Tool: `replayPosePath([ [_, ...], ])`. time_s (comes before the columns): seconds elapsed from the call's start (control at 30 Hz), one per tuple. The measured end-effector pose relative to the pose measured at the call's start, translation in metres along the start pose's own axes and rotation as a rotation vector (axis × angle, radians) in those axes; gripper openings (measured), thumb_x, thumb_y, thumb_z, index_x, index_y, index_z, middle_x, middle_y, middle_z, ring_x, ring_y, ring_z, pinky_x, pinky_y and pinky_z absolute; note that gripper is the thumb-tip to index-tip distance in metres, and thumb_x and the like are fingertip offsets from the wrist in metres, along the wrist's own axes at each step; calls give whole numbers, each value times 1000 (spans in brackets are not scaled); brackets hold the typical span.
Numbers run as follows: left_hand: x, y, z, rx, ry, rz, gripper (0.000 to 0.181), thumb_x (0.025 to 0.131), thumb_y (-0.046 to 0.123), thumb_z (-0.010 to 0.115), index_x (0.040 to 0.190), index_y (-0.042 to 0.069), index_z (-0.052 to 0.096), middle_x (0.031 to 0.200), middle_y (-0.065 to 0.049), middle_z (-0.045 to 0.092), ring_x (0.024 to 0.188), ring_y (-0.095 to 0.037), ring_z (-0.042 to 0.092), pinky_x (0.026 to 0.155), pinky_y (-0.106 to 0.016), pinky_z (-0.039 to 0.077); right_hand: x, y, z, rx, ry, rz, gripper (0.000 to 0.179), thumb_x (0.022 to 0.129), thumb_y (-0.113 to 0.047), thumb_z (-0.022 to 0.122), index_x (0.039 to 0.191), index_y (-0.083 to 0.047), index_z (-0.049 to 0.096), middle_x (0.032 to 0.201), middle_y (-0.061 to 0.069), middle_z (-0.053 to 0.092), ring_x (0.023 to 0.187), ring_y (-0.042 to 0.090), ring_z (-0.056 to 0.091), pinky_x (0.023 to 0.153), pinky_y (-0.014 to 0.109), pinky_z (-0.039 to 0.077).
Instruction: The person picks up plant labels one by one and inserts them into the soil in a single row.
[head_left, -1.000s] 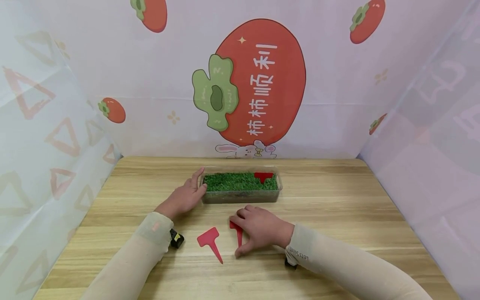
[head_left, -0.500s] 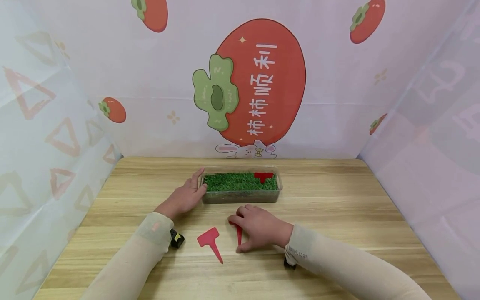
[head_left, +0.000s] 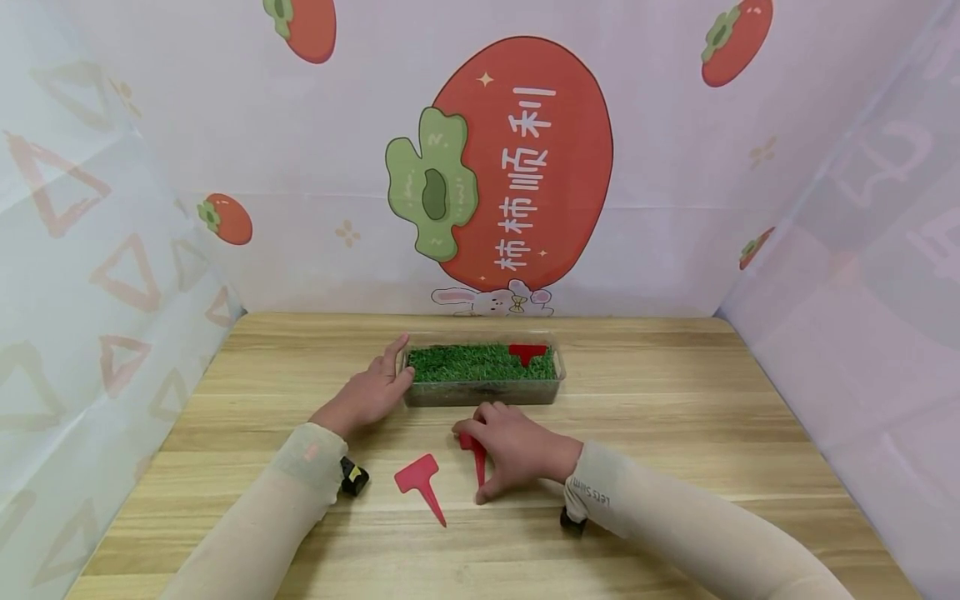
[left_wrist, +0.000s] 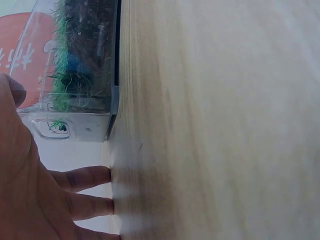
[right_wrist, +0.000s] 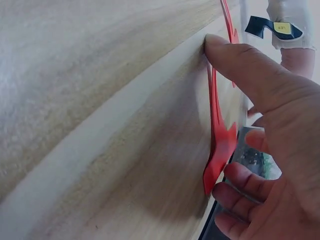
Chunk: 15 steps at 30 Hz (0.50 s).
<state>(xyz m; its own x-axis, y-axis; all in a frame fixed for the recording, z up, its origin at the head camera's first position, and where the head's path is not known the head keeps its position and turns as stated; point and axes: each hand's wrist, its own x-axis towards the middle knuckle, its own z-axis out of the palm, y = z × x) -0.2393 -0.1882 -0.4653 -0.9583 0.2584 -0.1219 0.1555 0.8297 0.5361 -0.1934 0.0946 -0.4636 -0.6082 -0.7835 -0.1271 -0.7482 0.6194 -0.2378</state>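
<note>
My left hand (head_left: 366,400) rests at the left end of a clear plastic box (head_left: 483,396) holding green artificial grass (head_left: 465,363). In the left wrist view the thumb touches its rim, while straight fingers (left_wrist: 90,207) touch the table. My right hand (head_left: 521,446) pinches a red T-shaped plant label (head_left: 480,467) lengthwise, thumb at the pointed end and fingers at the broad head; the right wrist view shows the label (right_wrist: 220,147) close to the tabletop. Another T-shaped label (head_left: 417,475) lies flat between the hands. A third label (head_left: 527,353) stands upright in the grass at the right.
The wooden table (head_left: 645,392) backs onto a white printed cloth (head_left: 315,158) with a large persimmon picture. Printed side cloths (head_left: 82,317) close in the left and right. Each wrist wears a black camera (head_left: 352,477) beneath the sleeve.
My right hand has shifted slightly away from me and to the left, and the label under it has moved a little and tilted. The left hand and box have stayed put.
</note>
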Motion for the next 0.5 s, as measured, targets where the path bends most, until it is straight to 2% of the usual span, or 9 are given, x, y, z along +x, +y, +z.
replayPosePath([
  [0.23, 0, 2, 0, -5, 0, -7, 68, 106, 50, 28, 162, 27, -3, 159, -33, 22, 127, -61, 46, 106, -68, 35, -2, 1, -4, 25, 8, -10, 98, 69, -55, 85, 151, -25, 42, 129, -1, 49, 115, 13, 44, 93, 28, 48],
  [0.43, 0, 1, 0, 1, -4, -3, 68, 106, 51, 27, 162, 27, -4, 159, -33, 22, 125, -61, 47, 105, -69, 36, -4, 0, -8, -87, 88, -63, 96, 71, -65, 78, 150, -23, 45, 125, -3, 55, 113, 14, 48, 95, 30, 47],
  [0.5, 0, 0, 0, 4, -1, -1, 68, 107, 50, 27, 162, 27, -4, 159, -33, 23, 125, -60, 48, 105, -68, 36, -5, -1, -11, -79, 119, -77, 96, 72, -68, 76, 150, -21, 46, 125, -3, 54, 108, 12, 50, 91, 27, 48],
])
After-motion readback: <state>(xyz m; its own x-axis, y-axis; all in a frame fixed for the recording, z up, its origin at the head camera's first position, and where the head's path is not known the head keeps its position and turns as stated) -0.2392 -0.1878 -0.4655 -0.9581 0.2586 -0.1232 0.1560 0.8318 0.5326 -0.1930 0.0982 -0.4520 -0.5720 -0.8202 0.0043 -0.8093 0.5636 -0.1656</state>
